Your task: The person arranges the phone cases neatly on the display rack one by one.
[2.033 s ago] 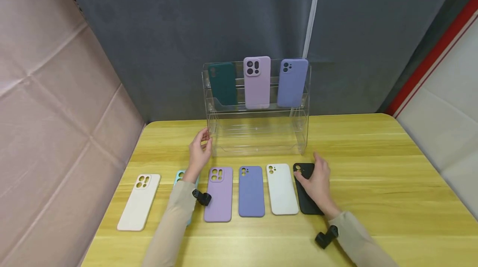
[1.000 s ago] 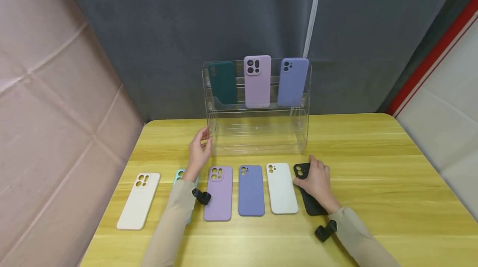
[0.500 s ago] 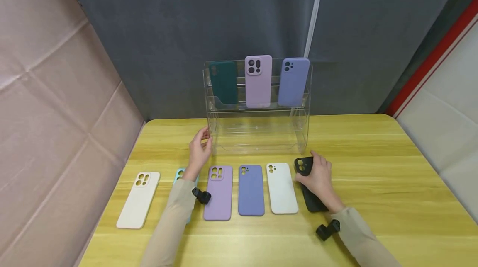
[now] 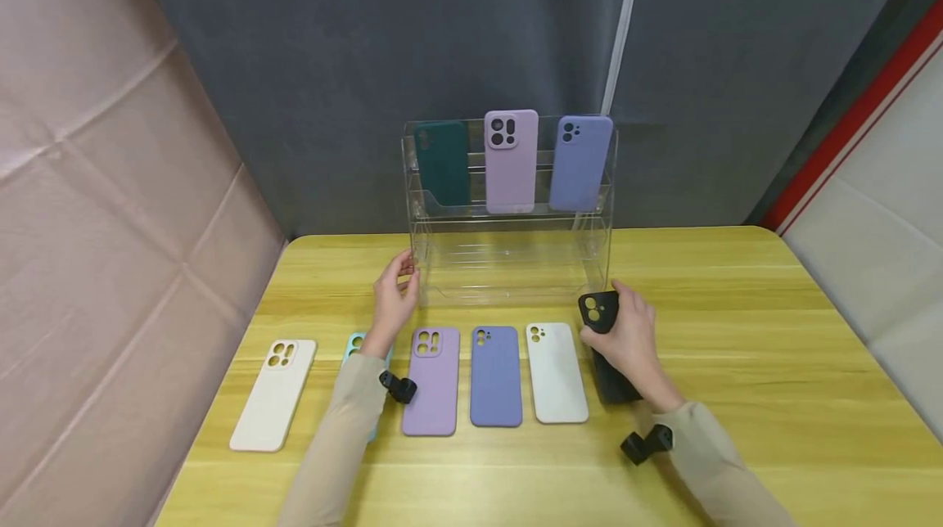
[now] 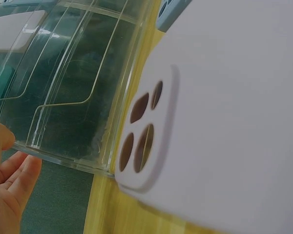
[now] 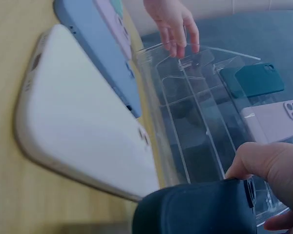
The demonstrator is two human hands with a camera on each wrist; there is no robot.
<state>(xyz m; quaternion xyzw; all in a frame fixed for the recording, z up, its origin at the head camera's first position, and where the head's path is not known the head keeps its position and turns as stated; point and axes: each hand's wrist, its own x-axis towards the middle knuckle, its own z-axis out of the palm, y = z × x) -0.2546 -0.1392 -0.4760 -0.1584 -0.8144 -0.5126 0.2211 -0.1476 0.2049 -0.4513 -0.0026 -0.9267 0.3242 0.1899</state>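
My right hand (image 4: pixel 632 339) holds a black phone case (image 4: pixel 613 382) by its two long edges, at the right end of a row of cases. Its camera-hole end is raised off the table and points toward the rack. In the right wrist view, the thumb presses one edge of the case (image 6: pixel 205 209). At the left side of a clear acrylic display rack (image 4: pixel 508 253), my left hand (image 4: pixel 394 302) grips the side panel's edge, thumb on one side and fingers on the other (image 5: pixel 22 175). A white phone case (image 4: pixel 557 376) lies just left of the black one.
On the table (image 4: pixel 737 363) lie blue-violet (image 4: pixel 496 380), lilac (image 4: pixel 435 388) and cream (image 4: pixel 272 396) cases, plus a turquoise case (image 4: pixel 354 344) partly under the left forearm. Teal (image 4: pixel 444 171), pink-lilac (image 4: pixel 512 175) and lavender (image 4: pixel 579 167) cases stand on the rack's upper tier.
The black case, flat on the table at first, has been picked up by my right hand and shifted a little toward the rack. My left hand stays at the rack's side.
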